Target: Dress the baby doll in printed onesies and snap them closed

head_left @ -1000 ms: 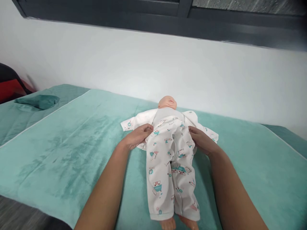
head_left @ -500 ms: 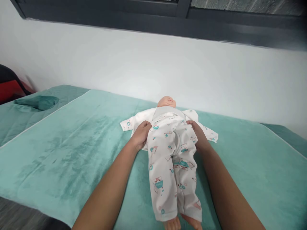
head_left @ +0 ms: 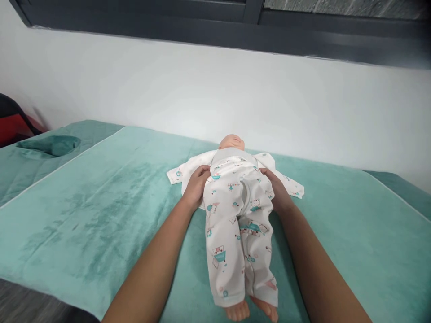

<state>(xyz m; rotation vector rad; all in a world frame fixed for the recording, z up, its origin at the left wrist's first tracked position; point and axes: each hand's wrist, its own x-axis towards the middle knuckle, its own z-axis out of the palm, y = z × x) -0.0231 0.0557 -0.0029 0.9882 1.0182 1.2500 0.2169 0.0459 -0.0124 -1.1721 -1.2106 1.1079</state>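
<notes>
A baby doll lies on its back, head toward the wall and bare feet toward me. It wears white printed baby pants with a plain wide waistband reaching high on its chest. A matching white top has its sleeves spread to both sides. My left hand is closed on the pants at the left side of the waist, thumb on the near side. At the opposite side, my right hand grips the pants' edge, its fingertips partly hidden behind the fabric.
The doll rests on a green padded bed cover with an opening at the far left. A white wall stands behind, below a dark window frame. A red and black object is at the left edge.
The whole scene has shifted slightly left in view. Both hands stay at the sides of the pants, the left hand's fingers lying slightly higher along the waist.
</notes>
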